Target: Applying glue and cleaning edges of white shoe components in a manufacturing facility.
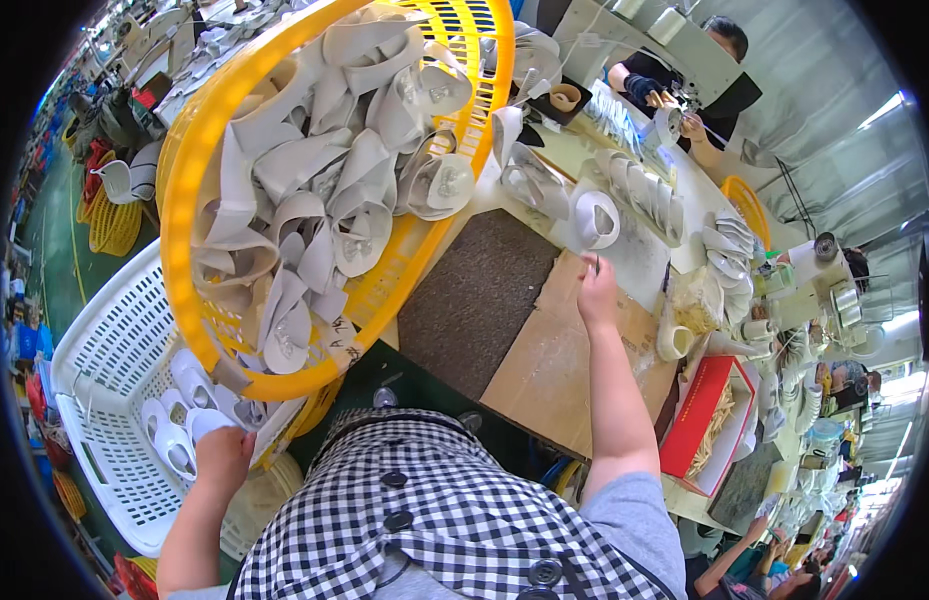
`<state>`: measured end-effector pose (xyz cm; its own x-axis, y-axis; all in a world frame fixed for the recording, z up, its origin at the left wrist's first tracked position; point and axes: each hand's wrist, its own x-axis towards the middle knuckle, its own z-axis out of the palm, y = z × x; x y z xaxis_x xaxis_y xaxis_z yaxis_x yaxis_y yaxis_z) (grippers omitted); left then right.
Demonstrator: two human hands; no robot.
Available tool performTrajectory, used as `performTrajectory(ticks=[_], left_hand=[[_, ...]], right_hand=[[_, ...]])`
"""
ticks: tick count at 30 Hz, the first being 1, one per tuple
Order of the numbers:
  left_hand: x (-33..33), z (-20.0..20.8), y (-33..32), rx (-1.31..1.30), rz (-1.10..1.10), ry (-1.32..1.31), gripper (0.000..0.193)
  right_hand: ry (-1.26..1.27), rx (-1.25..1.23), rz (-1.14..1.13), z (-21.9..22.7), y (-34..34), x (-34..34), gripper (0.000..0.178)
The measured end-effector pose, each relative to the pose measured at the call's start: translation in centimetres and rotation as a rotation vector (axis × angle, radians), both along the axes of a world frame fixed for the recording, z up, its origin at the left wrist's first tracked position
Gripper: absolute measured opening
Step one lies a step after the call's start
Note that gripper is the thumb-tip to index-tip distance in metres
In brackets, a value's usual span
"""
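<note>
My left hand [224, 458] is closed at the inner side of the white plastic basket [104, 400], gripping the edge of a white shoe upper [210, 424]. More white uppers [169, 440] lie in that basket beside it. Over the worktable, my right hand [597, 290] is pinched shut, with a small dark bit showing at the fingertips that I cannot make out. Just beyond those fingers a white shoe upper [596, 220] stands on the table, its opening facing up.
A large yellow basket [174, 200] heaped with pale shoe uppers [354, 160] rises at the left. Beneath my right arm are cardboard [544, 370] and a dark rough mat [484, 290]. A red box [696, 415] holds pale strips. Across the table a person [719, 90] works at a machine.
</note>
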<state>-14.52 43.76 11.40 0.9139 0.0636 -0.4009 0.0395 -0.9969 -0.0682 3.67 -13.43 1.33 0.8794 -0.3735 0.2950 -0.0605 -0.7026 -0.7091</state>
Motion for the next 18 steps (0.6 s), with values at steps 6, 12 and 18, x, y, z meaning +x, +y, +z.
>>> performTrajectory(ticks=[6,12,18], left_hand=[[-2.4,2.0,-4.6,-0.107,0.086,0.124,0.043],[-2.7,0.8,-8.3,-0.265,-0.076,0.050,0.045],[-3.3,-0.6,-12.4,-0.411,0.004,0.022,0.037]], right_hand=[[-0.045,-0.438,-0.065,-1.0,-3.4,5.3,0.029],[0.336,-0.517,-0.148,-0.2,-7.7,6.7,0.023],[0.285,-0.542,-0.281,0.4,-10.9,7.5,0.029]])
